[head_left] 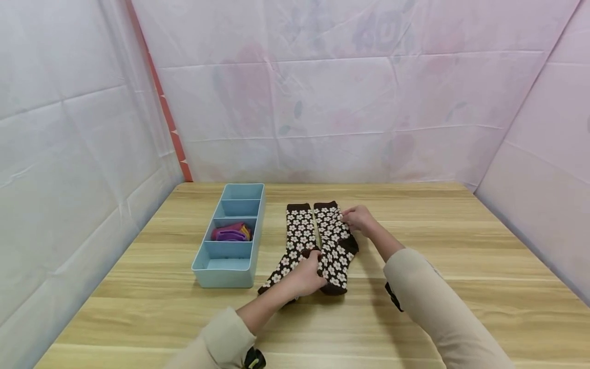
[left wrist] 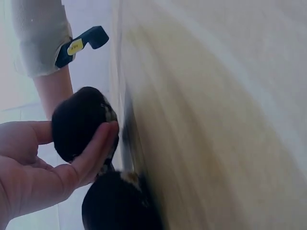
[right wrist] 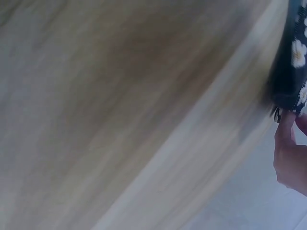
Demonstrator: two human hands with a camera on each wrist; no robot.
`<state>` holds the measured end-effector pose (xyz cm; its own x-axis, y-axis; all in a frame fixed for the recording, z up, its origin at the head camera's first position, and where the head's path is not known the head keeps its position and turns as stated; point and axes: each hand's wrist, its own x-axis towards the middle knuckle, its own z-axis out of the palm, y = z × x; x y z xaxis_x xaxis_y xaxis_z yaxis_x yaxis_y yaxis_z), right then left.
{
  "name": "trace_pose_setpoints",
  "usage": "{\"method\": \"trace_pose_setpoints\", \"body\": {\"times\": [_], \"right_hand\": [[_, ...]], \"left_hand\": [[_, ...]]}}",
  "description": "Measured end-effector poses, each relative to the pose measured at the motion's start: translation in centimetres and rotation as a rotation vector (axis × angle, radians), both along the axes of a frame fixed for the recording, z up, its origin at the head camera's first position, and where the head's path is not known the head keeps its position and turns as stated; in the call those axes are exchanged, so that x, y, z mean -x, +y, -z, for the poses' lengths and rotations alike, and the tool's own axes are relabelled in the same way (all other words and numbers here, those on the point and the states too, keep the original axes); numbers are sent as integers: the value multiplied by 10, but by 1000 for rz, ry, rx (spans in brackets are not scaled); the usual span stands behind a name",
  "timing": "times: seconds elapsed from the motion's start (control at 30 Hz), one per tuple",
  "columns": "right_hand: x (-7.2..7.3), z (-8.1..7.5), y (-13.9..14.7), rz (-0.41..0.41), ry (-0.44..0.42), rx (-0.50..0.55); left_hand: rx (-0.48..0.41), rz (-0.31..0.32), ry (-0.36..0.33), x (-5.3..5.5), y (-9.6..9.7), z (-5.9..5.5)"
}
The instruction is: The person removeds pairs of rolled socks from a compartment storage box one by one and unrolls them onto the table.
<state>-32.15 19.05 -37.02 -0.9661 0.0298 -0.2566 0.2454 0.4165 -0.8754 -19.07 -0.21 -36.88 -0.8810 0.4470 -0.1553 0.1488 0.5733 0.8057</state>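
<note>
Two dark brown socks with white flowers lie side by side on the table. My left hand (head_left: pixel 304 277) reaches over the left sock (head_left: pixel 298 228) and grips its dark heel between thumb and fingers. In the left wrist view the gripped dark part (left wrist: pixel 79 124) bulges between thumb and fingers, and a second dark sock end (left wrist: pixel 120 206) is just below. At the outer edge of the right sock (head_left: pixel 333 256), above its heel, my right hand (head_left: pixel 358 218) pinches the fabric. The right wrist view has the right hand's fingers (right wrist: pixel 286 127) against the flowered sock (right wrist: pixel 298 52).
Left of the socks stands a light blue divided box (head_left: pixel 229 278). One compartment contains folded purple and magenta fabric (head_left: pixel 232 233) with a bit of yellow. The wooden table (head_left: pixel 442 225) meets pale curtains (head_left: pixel 332 102) at the back and sides.
</note>
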Motion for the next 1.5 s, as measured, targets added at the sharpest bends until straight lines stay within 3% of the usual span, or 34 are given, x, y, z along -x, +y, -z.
{"method": "trace_pose_setpoints", "body": {"times": [0.27,0.37,0.43,0.53,0.63,0.8,0.97,1.1,1.3,1.5], "right_hand": [[0,9,3,-20,19,-43],[0,11,5,-48,49,-101],[0,11,5,-83,97,-189],[-1,8,4,-156,209,-383],[-5,4,3,-284,343,-558],[-12,5,2,-509,421,-619],[-17,10,-1,-593,499,-645],[-21,4,-12,-638,538,-643],[-24,-23,-44,-690,555,-644],[-22,-51,-84,-750,589,-661]], "left_hand": [[166,43,101,-6,5,4],[223,53,137,-8,4,4],[278,66,198,-9,2,3],[380,86,350,-6,-4,0],[500,113,466,0,-12,-3],[615,169,409,4,-24,-3],[597,164,384,4,-31,0],[499,123,425,4,-41,-7],[350,36,496,7,-69,-30],[313,-38,589,17,-106,-48]]}}
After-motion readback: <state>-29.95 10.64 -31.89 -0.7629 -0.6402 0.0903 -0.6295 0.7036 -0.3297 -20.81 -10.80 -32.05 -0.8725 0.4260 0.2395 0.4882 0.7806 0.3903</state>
